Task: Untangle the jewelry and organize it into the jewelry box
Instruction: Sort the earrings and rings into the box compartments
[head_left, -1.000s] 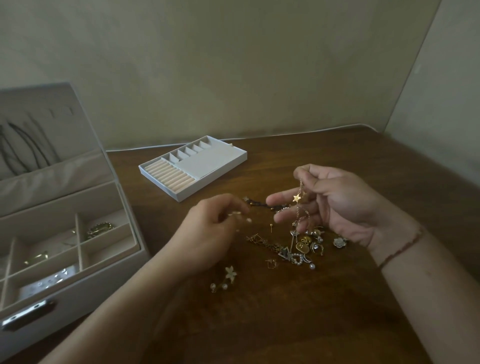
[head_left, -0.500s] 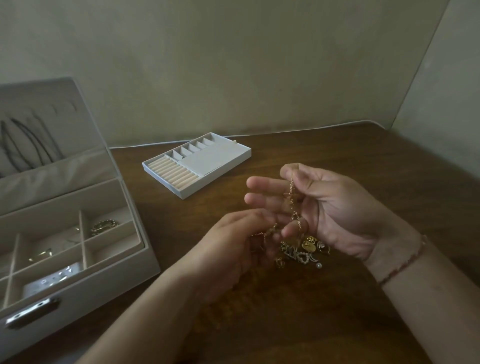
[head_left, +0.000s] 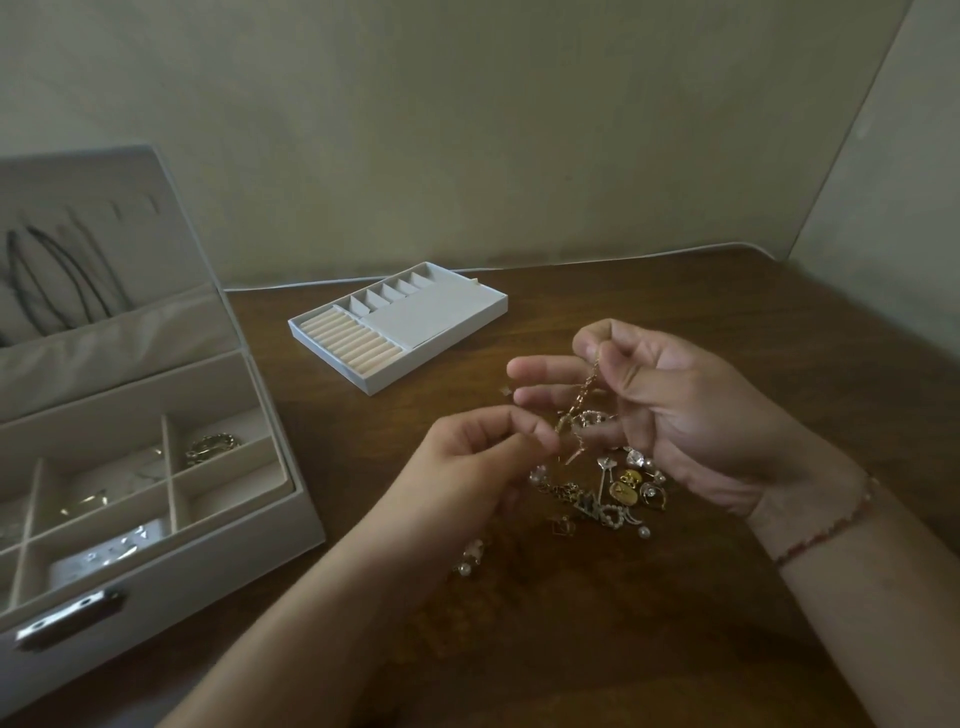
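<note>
Chain (head_left: 584, 396) pinched between both hands' fingers (head_left: 589, 347), above jewelry pile (head_left: 605, 499).

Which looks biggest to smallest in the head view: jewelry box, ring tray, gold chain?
1. jewelry box, though it sits nearest the camera, which may flatter it.
2. ring tray.
3. gold chain, pinched by the right hand and left hand.

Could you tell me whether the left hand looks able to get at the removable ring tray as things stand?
Probably yes: the bare table lies between the left hand and the ring tray, though that hand pinches the gold chain.
</note>
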